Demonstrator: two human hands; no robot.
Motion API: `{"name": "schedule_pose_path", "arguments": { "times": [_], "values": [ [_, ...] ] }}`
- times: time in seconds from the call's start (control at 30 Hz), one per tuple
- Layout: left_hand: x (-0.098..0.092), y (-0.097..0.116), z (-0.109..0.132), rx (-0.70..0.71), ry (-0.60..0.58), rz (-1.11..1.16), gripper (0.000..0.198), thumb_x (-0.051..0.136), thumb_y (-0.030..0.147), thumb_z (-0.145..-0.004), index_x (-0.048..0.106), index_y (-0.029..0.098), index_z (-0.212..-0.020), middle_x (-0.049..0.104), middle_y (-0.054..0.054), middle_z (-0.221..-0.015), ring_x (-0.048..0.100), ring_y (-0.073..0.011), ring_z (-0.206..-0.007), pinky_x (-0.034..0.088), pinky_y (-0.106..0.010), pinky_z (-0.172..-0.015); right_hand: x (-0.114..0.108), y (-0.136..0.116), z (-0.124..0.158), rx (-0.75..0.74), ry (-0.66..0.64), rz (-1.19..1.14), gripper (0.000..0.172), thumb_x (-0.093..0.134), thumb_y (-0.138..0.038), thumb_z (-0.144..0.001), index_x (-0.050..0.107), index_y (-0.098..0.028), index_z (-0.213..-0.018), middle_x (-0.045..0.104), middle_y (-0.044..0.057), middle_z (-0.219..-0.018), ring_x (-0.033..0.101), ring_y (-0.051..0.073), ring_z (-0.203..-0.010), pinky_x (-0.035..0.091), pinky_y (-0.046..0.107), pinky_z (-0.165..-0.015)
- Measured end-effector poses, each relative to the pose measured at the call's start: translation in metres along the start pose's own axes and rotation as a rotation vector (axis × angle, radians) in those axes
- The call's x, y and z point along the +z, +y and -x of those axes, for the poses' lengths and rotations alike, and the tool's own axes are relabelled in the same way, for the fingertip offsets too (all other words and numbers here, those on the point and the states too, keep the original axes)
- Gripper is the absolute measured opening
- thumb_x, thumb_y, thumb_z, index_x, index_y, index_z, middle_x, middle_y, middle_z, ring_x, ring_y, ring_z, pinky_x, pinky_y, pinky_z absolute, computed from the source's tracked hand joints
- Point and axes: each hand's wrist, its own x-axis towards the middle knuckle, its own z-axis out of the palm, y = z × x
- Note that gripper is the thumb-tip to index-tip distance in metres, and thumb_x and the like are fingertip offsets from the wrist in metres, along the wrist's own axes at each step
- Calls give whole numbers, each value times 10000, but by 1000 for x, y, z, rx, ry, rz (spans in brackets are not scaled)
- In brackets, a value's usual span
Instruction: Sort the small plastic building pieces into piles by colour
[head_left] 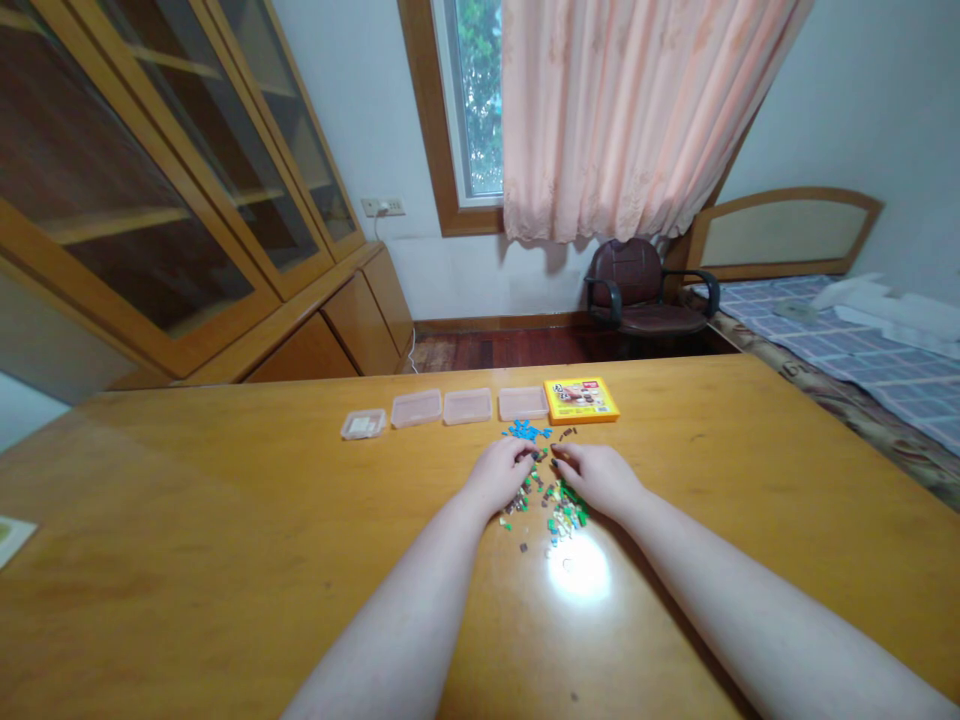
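Observation:
My left hand point(501, 473) rests at the left side of a pile of tiny toy bricks point(564, 512), its fingers curled and the thumb close to them. Whatever lies between those fingertips is too small to make out. My right hand point(598, 474) is at the pile's right side, index finger and thumb slightly apart, with no piece visible between them. Green, brown and pale bricks are scattered under and between both hands. Just beyond the left fingertips is a heap of blue bricks point(526, 431). A few brown bricks point(568, 434) lie apart, beyond the right hand.
Along the table's point(225, 520) far side stand several shallow clear plastic trays point(467, 407), the leftmost tray point(364, 425) with something pale inside. A yellow box point(581, 400) sits at the right end of this row. Past the table edge is an office chair point(637, 290).

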Motion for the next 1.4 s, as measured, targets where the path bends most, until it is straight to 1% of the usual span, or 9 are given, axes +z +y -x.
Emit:
{"name": "schedule_pose_path", "arguments": {
  "times": [0.2, 0.47, 0.63, 0.93, 1.23, 1.4],
  "values": [
    [1, -2, 0, -6, 3, 3, 255, 477, 229, -816, 664, 211, -987, 660, -30, -1009, 574, -175, -956, 438, -304, -884, -1, -1, 0, 3, -7, -14, 350, 418, -358, -876, 611, -259, -1152, 671, 41, -1087, 622, 208, -985, 451, 287, -845],
    [0, -1, 0, 9, -2, 3, 254, 473, 237, -818, 666, 210, -981, 660, -30, -996, 576, -172, -938, 441, -302, -874, 2, 1, -1, -14, 4, -8, 354, 407, -366, -882, 610, -259, -1152, 673, 39, -1082, 631, 216, -966, 460, 296, -821],
    [-2, 2, 0, -13, -15, 5, 261, 469, 234, -816, 666, 206, -986, 661, -36, -998, 575, -177, -942, 442, -307, -869, 3, 3, -1, -22, 20, -12, 348, 410, -362, -881, 617, -254, -1139, 680, 39, -1065, 638, 214, -949, 465, 296, -812],
    [-1, -1, 1, 21, -5, -6, 257, 467, 240, -820, 663, 213, -984, 657, -32, -987, 574, -173, -927, 445, -300, -859, 2, 3, 0, -14, 13, -34, 346, 416, -363, -879, 614, -259, -1143, 678, 37, -1070, 637, 211, -950, 465, 299, -815],
    [-1, 0, 0, 17, -3, -3, 256, 469, 244, -821, 663, 209, -984, 659, -33, -987, 577, -173, -923, 445, -302, -857, 3, 3, -1, -16, 12, -36, 360, 405, -355, -879, 611, -258, -1158, 669, 29, -1093, 631, 208, -969, 464, 294, -831],
    [0, -2, 0, 32, -3, 5, 259, 465, 246, -822, 662, 210, -986, 655, -35, -994, 574, -175, -932, 443, -301, -857, 2, 3, -1, 35, 14, -14, 362, 407, -346, -876, 620, -238, -1147, 671, 48, -1085, 630, 214, -972, 464, 293, -833]
  ]
}}
